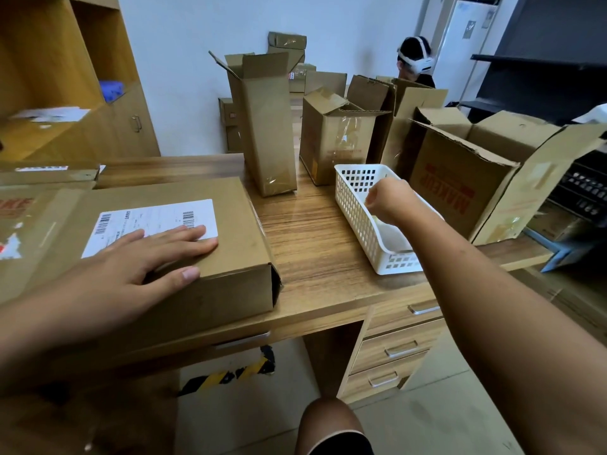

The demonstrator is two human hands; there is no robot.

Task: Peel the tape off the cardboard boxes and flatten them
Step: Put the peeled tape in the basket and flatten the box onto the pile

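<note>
So the left hand (144,254) lies flat, fingers straight, on the labelled box (236,224) at the table's (312,251) near-left edge, its long side along that edge. The right hand (389,200) is curled over the white basket (358,218) further right, can't tell if it's holding anything.

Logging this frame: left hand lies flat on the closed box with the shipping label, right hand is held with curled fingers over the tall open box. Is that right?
Not quite. The head view shows the right hand, fingers curled, over the white basket, not the tall open box. The left hand does lie flat on the closed box with the shipping label.
</note>
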